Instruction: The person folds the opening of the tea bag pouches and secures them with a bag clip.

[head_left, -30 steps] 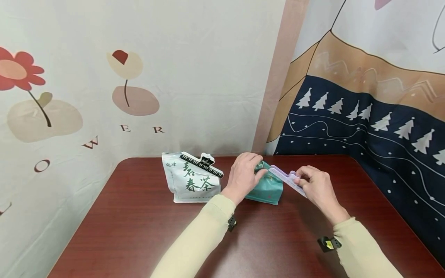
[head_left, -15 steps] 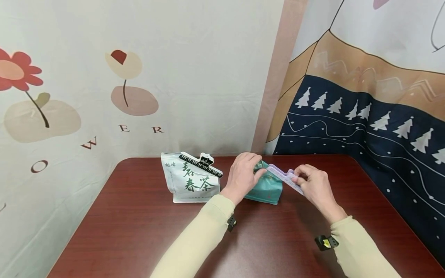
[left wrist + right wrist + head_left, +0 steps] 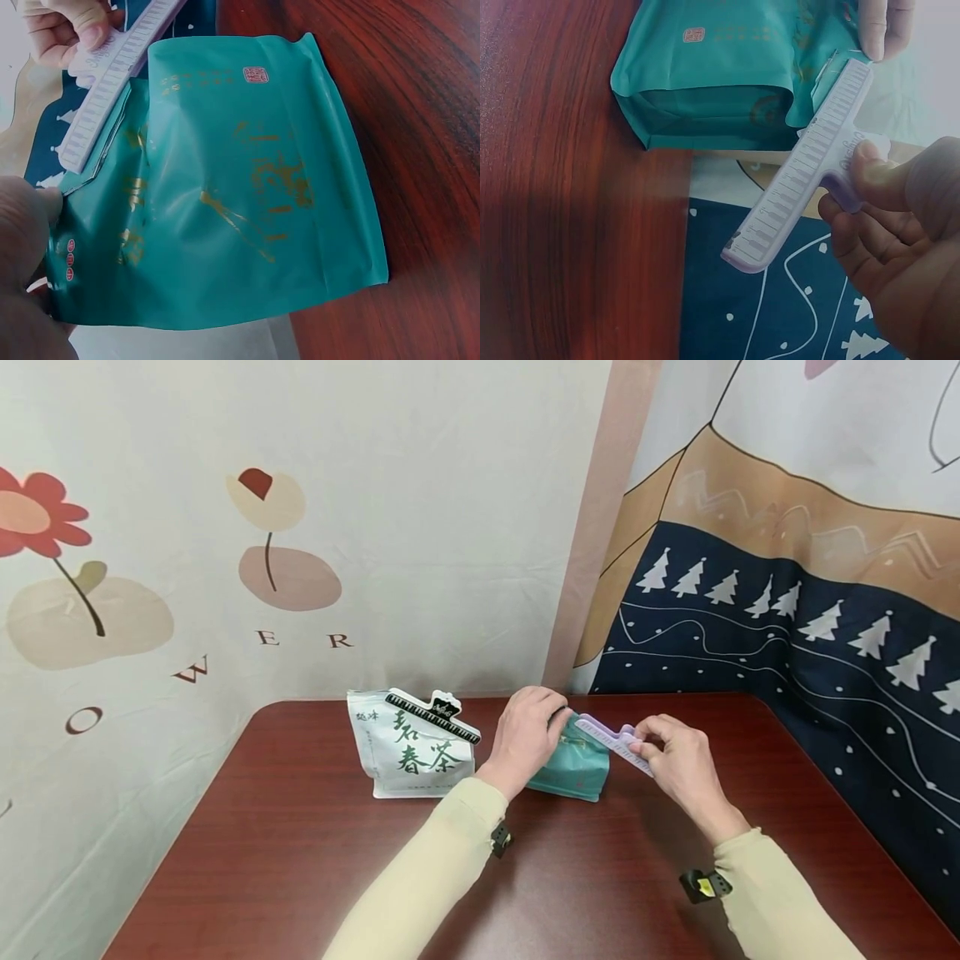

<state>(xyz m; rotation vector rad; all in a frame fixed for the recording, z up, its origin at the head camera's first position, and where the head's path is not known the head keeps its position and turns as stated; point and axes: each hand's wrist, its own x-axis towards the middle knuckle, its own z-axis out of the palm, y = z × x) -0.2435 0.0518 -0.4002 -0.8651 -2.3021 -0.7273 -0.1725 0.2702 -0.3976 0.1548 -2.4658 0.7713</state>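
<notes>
A teal green foil bag (image 3: 576,767) stands on the table at the back, its top folded over. My left hand (image 3: 525,731) pinches the upper corner of that bag, its fingers over the far side; in the left wrist view the thumb (image 3: 22,225) presses the bag's edge. My right hand (image 3: 678,762) holds a long pale purple bag clip (image 3: 613,743) by its handle, between thumb and curled fingers. In the right wrist view the clip (image 3: 799,176) slants across the bag's top edge, one end close to the left fingertips (image 3: 874,37). Its other end sticks out beyond the bag.
To the left stands a white bag (image 3: 416,768) with green characters, a black and white clip (image 3: 435,717) across its top. The dark red wooden table (image 3: 300,860) ends at a printed cloth (image 3: 450,527) behind. A navy cloth with trees (image 3: 750,627) hangs on the right.
My left thumb has shifted up and inward against the teal bag's top. The purple clip and right hand moved slightly left. The white bag stays put.
</notes>
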